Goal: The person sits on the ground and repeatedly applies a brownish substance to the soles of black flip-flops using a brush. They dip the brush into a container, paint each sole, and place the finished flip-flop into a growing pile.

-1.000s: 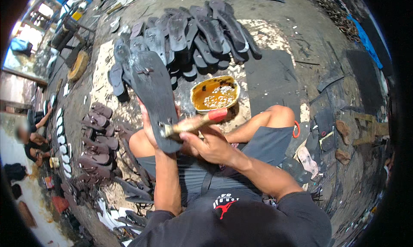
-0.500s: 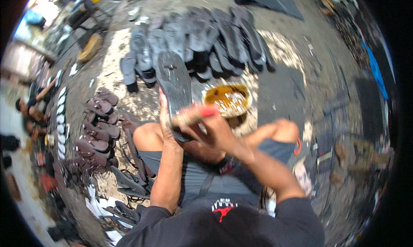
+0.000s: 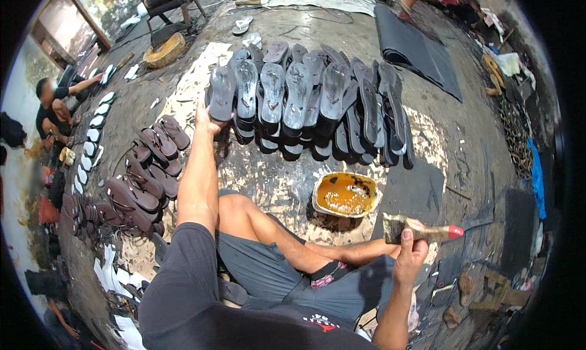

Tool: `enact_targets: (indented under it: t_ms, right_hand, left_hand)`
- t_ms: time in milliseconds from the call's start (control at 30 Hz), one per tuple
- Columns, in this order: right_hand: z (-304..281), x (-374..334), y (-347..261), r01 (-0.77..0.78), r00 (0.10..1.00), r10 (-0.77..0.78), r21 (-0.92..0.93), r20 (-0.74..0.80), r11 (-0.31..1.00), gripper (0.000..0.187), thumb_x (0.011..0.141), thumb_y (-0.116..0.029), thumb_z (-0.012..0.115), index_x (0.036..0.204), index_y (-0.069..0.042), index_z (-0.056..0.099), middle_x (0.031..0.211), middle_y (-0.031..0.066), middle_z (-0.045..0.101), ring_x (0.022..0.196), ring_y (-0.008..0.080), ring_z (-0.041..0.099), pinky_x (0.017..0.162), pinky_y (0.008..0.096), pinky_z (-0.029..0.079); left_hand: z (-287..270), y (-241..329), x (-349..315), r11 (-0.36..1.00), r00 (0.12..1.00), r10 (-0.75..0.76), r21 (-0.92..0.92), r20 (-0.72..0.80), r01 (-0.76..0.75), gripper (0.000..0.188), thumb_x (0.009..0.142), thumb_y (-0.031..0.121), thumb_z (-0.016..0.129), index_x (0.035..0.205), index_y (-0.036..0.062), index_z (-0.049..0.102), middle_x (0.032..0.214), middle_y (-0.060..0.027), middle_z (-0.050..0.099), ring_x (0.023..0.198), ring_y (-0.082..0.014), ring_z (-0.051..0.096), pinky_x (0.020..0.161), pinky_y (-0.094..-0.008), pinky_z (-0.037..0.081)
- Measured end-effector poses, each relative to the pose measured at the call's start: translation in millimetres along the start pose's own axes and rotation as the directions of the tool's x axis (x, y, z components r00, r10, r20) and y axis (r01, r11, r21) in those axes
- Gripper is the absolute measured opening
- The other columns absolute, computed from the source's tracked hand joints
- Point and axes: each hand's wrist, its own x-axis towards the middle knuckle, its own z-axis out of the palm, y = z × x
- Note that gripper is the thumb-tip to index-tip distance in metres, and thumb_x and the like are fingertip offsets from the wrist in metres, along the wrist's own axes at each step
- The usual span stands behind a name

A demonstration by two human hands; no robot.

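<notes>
Sole, dark and flat, is beyond and left of the bowl of amber liquid, at the left end of a crowded row of soles. The left hand has fingers clamped around its heel end; the right hand, right of the bowl, has fingers clamped on a brush. Holding only the edge, setting it level and keeping the bristles clear would probably protect the shiny faces

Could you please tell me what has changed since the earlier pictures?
The left hand moved forward and left to a dark sole by the other soles, release unclear; the right hand swung the brush rightward, still gripping it. The bowl stayed put.
</notes>
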Motion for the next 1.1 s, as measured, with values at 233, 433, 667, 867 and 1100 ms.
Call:
enact_targets:
  t_ms: [233,433,667,867,1100]
  right_hand:
    - [-7.7,11.7,32.2,-0.265,0.964,0.262,-0.202,-0.044,0.943,0.038,0.102,-0.026,0.066,0.124,0.004,0.061,0.115,0.0063,0.063,0.105,0.0133,0.057,0.098,0.0296,0.043]
    - [8.5,29.6,34.9,-0.155,0.985,0.152,-0.026,-0.087,0.988,0.039,0.104,-0.027,0.064,0.127,0.004,0.061,0.117,0.0062,0.065,0.108,0.0135,0.057,0.099,0.0293,0.043]
    - [23.6,33.7,23.2,-0.107,0.993,0.107,-0.004,0.047,0.994,0.042,0.104,-0.029,0.063,0.13,0.004,0.061,0.119,0.0067,0.065,0.11,0.0143,0.057,0.101,0.0292,0.042]
    - [39.1,57.1,48.4,-0.094,0.988,0.097,-0.032,0.119,0.995,0.039,0.102,-0.026,0.066,0.127,0.004,0.065,0.119,0.0081,0.069,0.109,0.0145,0.062,0.098,0.0314,0.048]
    - [107.0,93.5,95.6,0.328,0.812,0.092,-0.581,0.577,0.745,0.03,0.092,-0.031,0.075,0.114,-0.011,0.076,0.104,0.0134,0.076,0.096,0.0279,0.072,0.089,0.0412,0.054]
  left_hand:
    - [-82.8,13.3,-16.3,0.774,0.975,0.202,0.625,-0.09,-0.102,0.064,0.102,0.053,0.052,0.149,0.0102,0.046,0.153,-0.0171,0.046,0.129,-0.036,0.053,0.1,-0.0503,0.05]
    - [-173.7,-30.2,-185.0,-0.015,0.887,0.461,1.0,0.012,-0.006,0.11,0.075,0.068,0.079,0.152,-0.0004,0.041,0.152,-0.0321,0.041,0.144,-0.0435,0.038,0.119,-0.0501,0.03]
    - [-167.9,-36.2,-343.6,0.427,0.988,0.059,0.892,0.14,-0.152,0.122,0.077,0.043,0.09,0.165,0.0142,0.011,0.154,-0.0186,0.045,0.14,-0.0281,0.045,0.113,-0.039,0.039]
    - [-100.9,-2.4,-384.2,-0.261,0.827,0.421,0.923,0.373,-0.283,0.095,0.067,0.034,0.091,0.145,0.0041,0.049,0.139,-0.018,0.056,0.128,-0.0318,0.055,0.11,-0.0422,0.042]
    - [1.2,-46.9,-366.3,-0.138,0.826,0.285,0.874,0.486,-0.467,0.119,0.075,0.053,0.085,0.162,0.0026,0.02,0.157,-0.0255,0.039,0.139,-0.0398,0.048,0.114,-0.0453,0.039]
